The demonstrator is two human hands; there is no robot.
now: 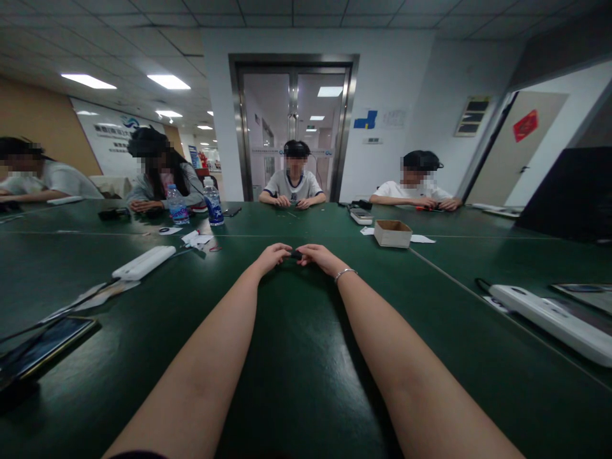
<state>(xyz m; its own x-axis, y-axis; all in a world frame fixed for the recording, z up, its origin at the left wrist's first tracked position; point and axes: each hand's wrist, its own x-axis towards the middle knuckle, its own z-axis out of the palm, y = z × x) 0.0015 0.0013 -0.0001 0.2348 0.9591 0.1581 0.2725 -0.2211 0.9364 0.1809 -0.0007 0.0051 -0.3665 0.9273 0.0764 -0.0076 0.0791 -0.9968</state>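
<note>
Both my arms reach forward over the dark green table (296, 357). A small black object (295, 254) is between my hands, too small to name. My left hand (273, 257) pinches its left end with closed fingers. At the other end, the fingers of my right hand (321, 256) are closed on it too. A silver bracelet (345, 274) circles my right wrist. The hands stay low, close to the tabletop; whether the object touches the table I cannot tell.
An open cardboard box (392, 237) stands right of my hands. White power strips lie left (145, 262) and right (549, 322). A phone (48, 347) rests near left. Two bottles, a blue-labelled bottle (213, 203) among them, stand farther back. Several people sit around the table.
</note>
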